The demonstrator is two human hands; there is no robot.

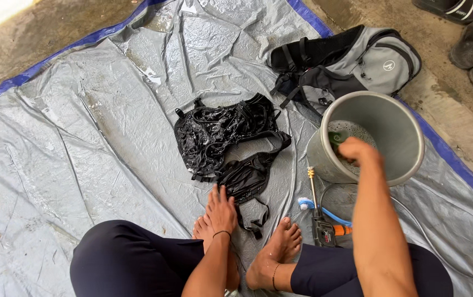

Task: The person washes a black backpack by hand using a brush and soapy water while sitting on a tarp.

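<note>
From the head camera, the person sits on a wet grey tarpaulin [71,126] with a blue edge, knees bent and bare feet [272,250] set close together in front; the right hand [357,151] reaches over the rim of a tilted grey bucket [396,137] and is curled closed around something green inside it, though what that thing is cannot be told; foam or suds show on the bucket's inner wall just beyond the knuckles; the left hand [220,212] lies flat with fingers together and stretched forward, resting on the left foot and touching the near end of a wet black bag [222,137], and it grips nothing; a thin dark band circles the left wrist. The black bag lies crumpled in the middle of the tarpaulin, its straps trailing toward the feet; a grey and black backpack [357,60] lies behind the bucket at the tarpaulin's far edge; just beside the right foot lies a spray gun [320,220] with a brass tip and an orange fitting, a hose running off to the right; a small blue brush [305,204] lies touching it; dark sandals [470,33] stand on the concrete at the upper right.
</note>
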